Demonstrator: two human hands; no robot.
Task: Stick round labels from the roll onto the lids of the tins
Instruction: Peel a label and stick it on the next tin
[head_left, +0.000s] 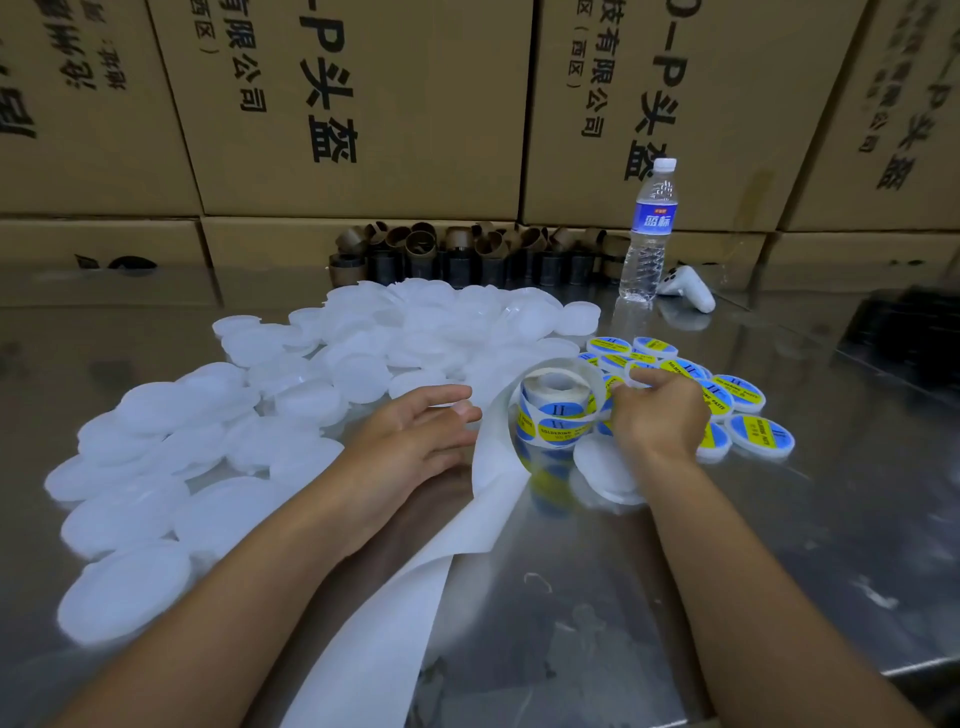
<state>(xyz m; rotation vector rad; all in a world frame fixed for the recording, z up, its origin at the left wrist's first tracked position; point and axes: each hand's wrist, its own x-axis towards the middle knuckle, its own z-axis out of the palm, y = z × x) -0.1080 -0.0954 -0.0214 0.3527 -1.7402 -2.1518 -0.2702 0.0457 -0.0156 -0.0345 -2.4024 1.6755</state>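
Standing on the worktop (675, 597) between both hands: label roll (556, 410), backing strip (395, 597) trailing nearward. Left hand (415, 431) relaxed, fingers loose, grasping nothing. Right hand (660, 415) fingers curled, seemingly pinching the label roll's loose edge. Blank lids (234, 441) piled left; labelled lids (727, 400) right.

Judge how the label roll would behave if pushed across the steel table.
The label roll appears to stand on its flat end, so it would probably slide, not roll. Its trailing backing strip curls loosely, so it likely flops and drags.
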